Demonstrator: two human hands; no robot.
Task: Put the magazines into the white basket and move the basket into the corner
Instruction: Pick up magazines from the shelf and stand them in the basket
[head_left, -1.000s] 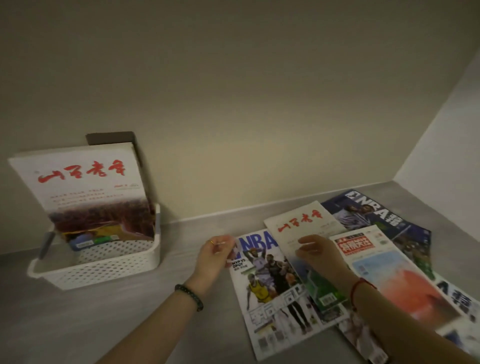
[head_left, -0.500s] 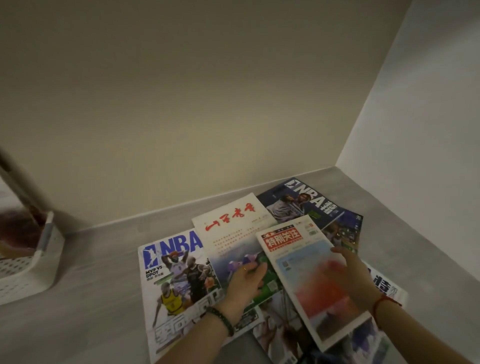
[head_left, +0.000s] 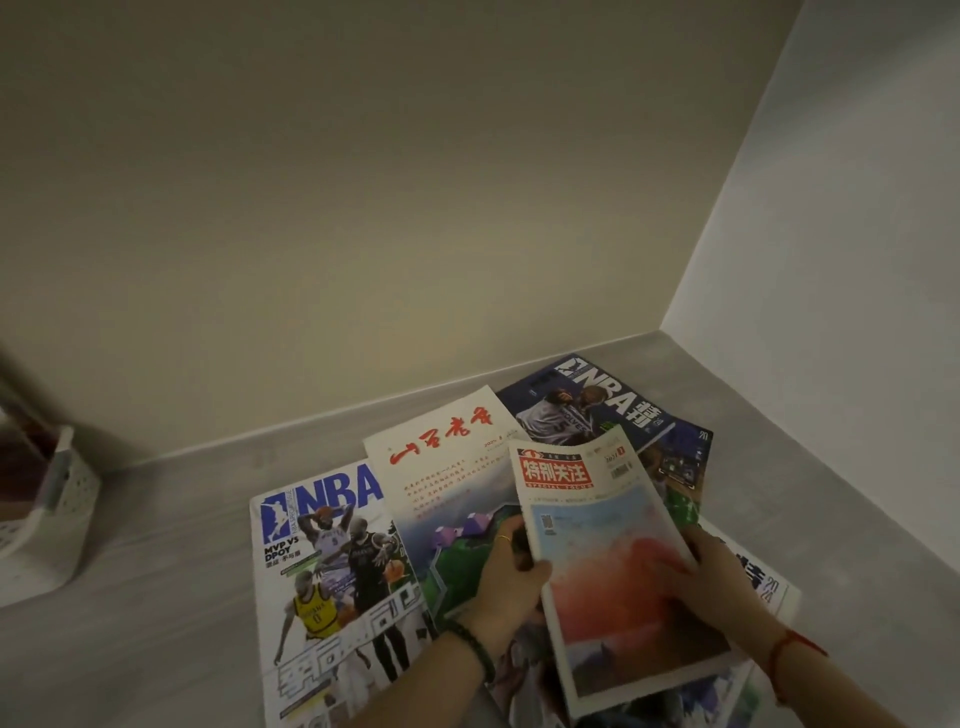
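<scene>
both hands hold the thin magazine with the red-boxed title and pale blue-to-orange cover: the left hand has its grip closed on the left long edge, the right hand on the right long edge, and the far end looks raised off the fanned pile of glossy magazines lying on the grey counter. its long axis runs away from the person, tilted slightly left at the far end. the white perforated plastic basket sits well to the left, cut by the frame edge, so the carry likely goes leftward across the pile; the left hand is the nearer one to it.
</scene>
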